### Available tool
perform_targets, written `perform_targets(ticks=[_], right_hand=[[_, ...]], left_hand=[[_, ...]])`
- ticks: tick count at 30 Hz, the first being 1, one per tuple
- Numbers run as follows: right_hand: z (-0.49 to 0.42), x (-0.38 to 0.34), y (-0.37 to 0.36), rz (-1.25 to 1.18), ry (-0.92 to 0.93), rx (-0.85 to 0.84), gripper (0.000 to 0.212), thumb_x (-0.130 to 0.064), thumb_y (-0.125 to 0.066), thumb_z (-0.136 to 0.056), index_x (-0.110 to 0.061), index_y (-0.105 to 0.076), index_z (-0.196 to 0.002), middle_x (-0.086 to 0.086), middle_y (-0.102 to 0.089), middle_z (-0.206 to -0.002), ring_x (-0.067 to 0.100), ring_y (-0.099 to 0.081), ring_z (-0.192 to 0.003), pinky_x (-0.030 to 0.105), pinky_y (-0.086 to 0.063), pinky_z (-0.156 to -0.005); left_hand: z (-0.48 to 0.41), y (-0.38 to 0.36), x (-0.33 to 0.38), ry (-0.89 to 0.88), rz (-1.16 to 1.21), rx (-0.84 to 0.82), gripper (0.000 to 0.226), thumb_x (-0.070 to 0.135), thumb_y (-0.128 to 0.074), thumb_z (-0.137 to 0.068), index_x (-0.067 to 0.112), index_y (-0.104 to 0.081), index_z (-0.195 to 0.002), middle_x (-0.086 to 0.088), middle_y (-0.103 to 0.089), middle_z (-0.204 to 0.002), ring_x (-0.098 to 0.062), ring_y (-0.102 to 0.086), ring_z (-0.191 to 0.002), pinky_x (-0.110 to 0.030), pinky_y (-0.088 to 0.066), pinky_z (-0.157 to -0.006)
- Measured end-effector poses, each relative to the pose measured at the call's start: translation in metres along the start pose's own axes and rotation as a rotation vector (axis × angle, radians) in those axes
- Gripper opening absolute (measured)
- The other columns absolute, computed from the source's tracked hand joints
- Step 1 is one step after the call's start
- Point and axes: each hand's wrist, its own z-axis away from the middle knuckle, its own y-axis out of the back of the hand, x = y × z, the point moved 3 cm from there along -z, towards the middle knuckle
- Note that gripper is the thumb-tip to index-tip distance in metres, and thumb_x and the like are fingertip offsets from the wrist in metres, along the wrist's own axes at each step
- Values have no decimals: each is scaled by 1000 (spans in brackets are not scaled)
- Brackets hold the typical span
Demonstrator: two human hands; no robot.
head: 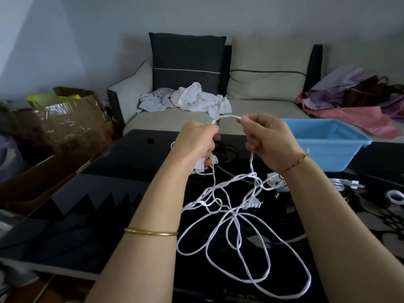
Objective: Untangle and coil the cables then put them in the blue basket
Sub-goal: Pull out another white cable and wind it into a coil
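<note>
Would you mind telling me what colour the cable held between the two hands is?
The cable is white; the head view, the only one, shows it clearly.

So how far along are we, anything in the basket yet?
Early. Nothing shows in the blue basket; only a small white coil on the table at far right looks wound. In hand: the left hand and right hand grip a white cable whose hanging loops are tangled. Left: that cable, the black cables behind the left hand, more white leads by the right wrist.
</note>
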Motion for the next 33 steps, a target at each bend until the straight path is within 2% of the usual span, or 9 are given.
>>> perform_targets(ticks=[5,8,12,16,19,21,24,29,33], right_hand=[[-4,27,17,113,-15,173,19,-18,-56,-94,-14,-61,-76,-9,-34,-49,4,-27,-41,16,-26,-39],[0,46,17,89,-86,140,27,-25,-52,-96,-15,-63,-73,-4,-36,-55,5,-26,-41,18,-22,-38],[10,53,5,198,-135,43,29,-26,-49,-97,-17,-66,-75,0,-42,-55,7,-30,-38,19,-27,-38],[28,47,-5,591,-184,-222,20,-23,-49,-96,-17,-68,-94,2,-53,-59,10,-50,-43,22,-48,-44],[41,42,-10,745,-230,-414,21,-8,-52,-92,-20,-64,-105,-2,-50,-64,9,-57,-44,16,-47,-46],[44,34,-13,869,-175,-487,32,-1,-53,-86,-24,-63,-106,-4,-49,-65,3,-54,-46,11,-41,-46],[47,20,-15,1105,-51,-572,32,-3,-55,-80,-23,-65,-103,-9,-53,-72,5,-52,-63,14,-44,-57],[42,7,-6,1335,56,-367,20,-9,-56,-80,-24,-64,-89,0,-58,-100,22,-55,-97,36,-48,-84],[38,11,-2,1521,22,-240,18,-19,-54,-88,-27,-60,-102,1,-50,-113,26,-45,-112,39,-37,-87]], left_hand=[[1,-18,-5,139,421,-405,30,19,-41,-96,0,-64,-92,10,-21,-36,-6,-22,-33,-17,-37,-41],[-2,-22,-4,185,788,-527,32,25,-41,-96,3,-63,-92,8,-22,-35,-5,-23,-33,-15,-36,-41],[-9,-23,-5,93,1118,-463,39,28,-44,-91,-3,-62,-107,8,-27,-41,-5,-28,-38,-17,-40,-47],[-15,-21,-3,-56,1195,-274,43,22,-32,-100,-7,-50,-126,7,-31,-49,-7,-32,-46,-23,-47,-61],[-20,-19,-3,-149,1103,-132,36,24,-32,-103,-1,-47,-126,6,-35,-52,-7,-35,-48,-30,-55,-71],[-21,-23,-5,-191,1007,-58,27,24,-34,-104,5,-53,-110,6,-36,-52,-8,-36,-49,-38,-56,-80],[-19,-27,-9,-346,550,150,26,22,-35,-104,22,-49,-82,11,-40,-51,-8,-39,-53,-43,-50,-85],[-20,-33,-16,-544,-144,235,28,18,-39,-99,20,-34,-72,-4,-41,-74,-17,-37,-67,-33,-34,-62],[-16,-40,-13,-633,-550,214,32,15,-41,-98,17,-29,-69,4,-33,-72,-19,-37,-72,-35,-33,-68]])
